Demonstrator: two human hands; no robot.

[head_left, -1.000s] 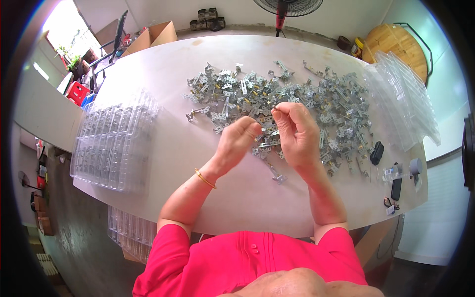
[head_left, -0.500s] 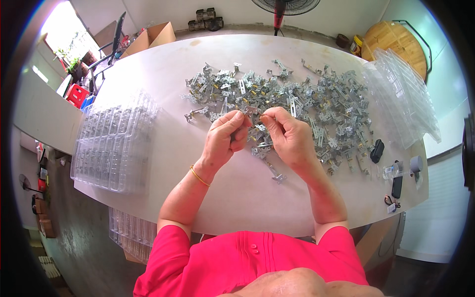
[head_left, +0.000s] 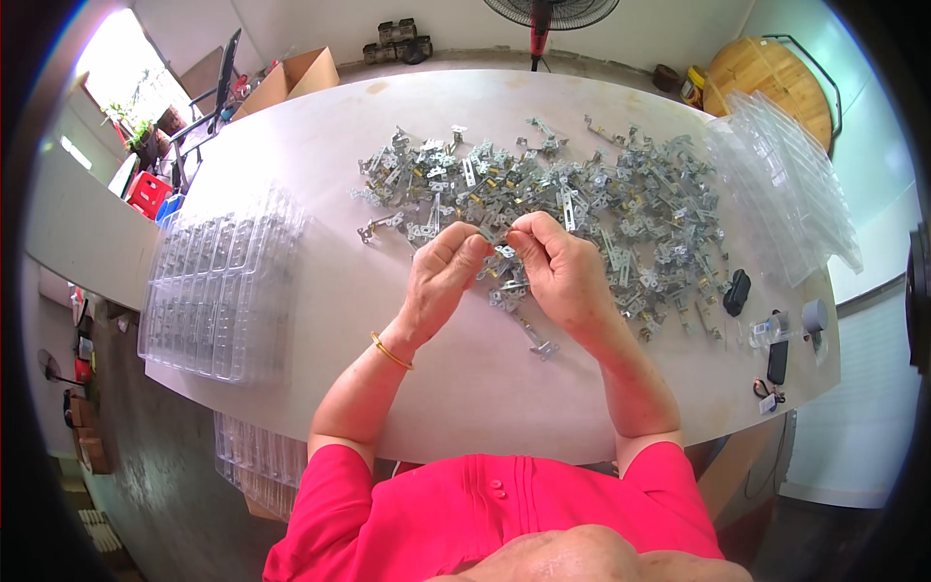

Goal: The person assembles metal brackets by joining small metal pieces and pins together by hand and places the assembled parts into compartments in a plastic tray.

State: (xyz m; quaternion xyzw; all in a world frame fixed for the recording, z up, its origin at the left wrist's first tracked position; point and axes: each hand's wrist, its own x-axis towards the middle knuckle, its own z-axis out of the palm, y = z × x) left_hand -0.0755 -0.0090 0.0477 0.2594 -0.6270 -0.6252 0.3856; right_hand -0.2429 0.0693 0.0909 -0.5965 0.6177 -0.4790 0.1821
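Observation:
Both hands meet over the near edge of a heap of small metal brackets [head_left: 630,218], silvery with brass-coloured bits among them. My left hand [head_left: 442,276], with a yellow bangle at the wrist, is closed in a pinch on a small metal bracket [head_left: 492,236], mostly hidden by the fingers. Thumb and forefinger of my right hand [head_left: 562,270] are pressed together right beside it. Whatever lies between those right fingertips is too small and covered to make out. One loose bracket [head_left: 539,341] lies below the heap, near my right forearm.
A stack of clear plastic trays [head_left: 218,291] with metal parts inside stands at the left. More clear trays [head_left: 781,184] lean at the right. Nearby lie a black case [head_left: 738,293], a grey tape roll [head_left: 814,316] and a black device [head_left: 778,363]. A fan [head_left: 539,34] stands beyond the table.
My left hand has turned, its fingers now closer to the right hand's. The bracket between them shows less than before. The whole view has shifted slightly.

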